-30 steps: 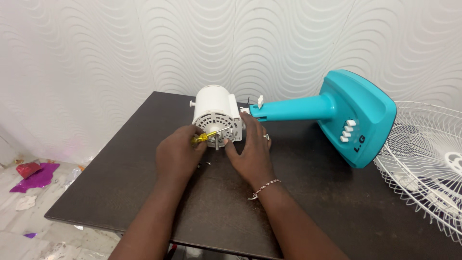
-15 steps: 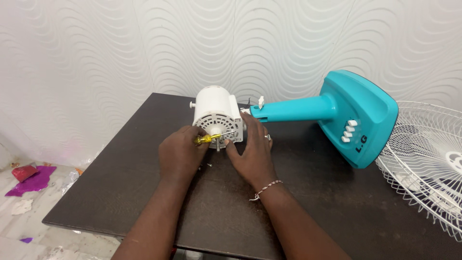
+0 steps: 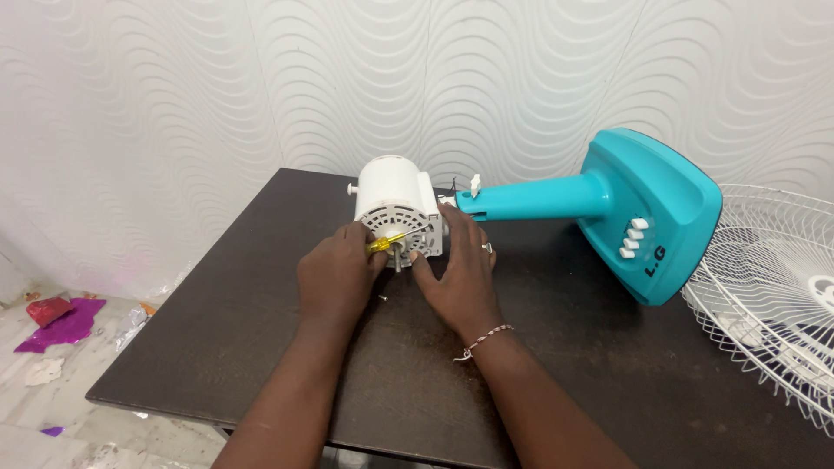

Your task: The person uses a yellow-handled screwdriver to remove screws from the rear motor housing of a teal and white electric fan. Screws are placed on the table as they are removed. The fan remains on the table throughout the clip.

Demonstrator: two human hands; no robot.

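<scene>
Now, both hands: they sit close together at the front of the white fan motor, thumbs nearly meeting.
Left hand (image 3: 334, 276): it comes in from the bottom, knuckles up, fingers curled tight around the yellow screwdriver.
Yellow screwdriver (image 3: 380, 244): only a short yellow bit of the handle shows past the fingers; it points up and to the right, at the round front of the motor.
Right hand (image 3: 459, 271): it lies flat and spread, palm down, fingers resting against the right side of the motor. It grips nothing. A ring shows on one finger.
Wrist band (image 3: 483, 340): a thin beaded string sits around the right wrist.
White fan motor (image 3: 395, 201): it lies on its side in the middle of the surface, near the wall. Its round front has small holes and faces the person. A thin metal rod sticks out of the middle.
Teal fan stand (image 3: 608, 208): it lies tipped over, its neck joined to the motor's right side and its wide base out to the right. White buttons and dark letters sit on the base.
Small screw (image 3: 383, 298): it lies loose just below the hands.
White wire fan guard (image 3: 773, 287): it lies at the far right edge.
Surface (image 3: 261, 304): dark brown.
Floor scraps (image 3: 59, 320): purple and red shiny bits lie at the left.
</scene>
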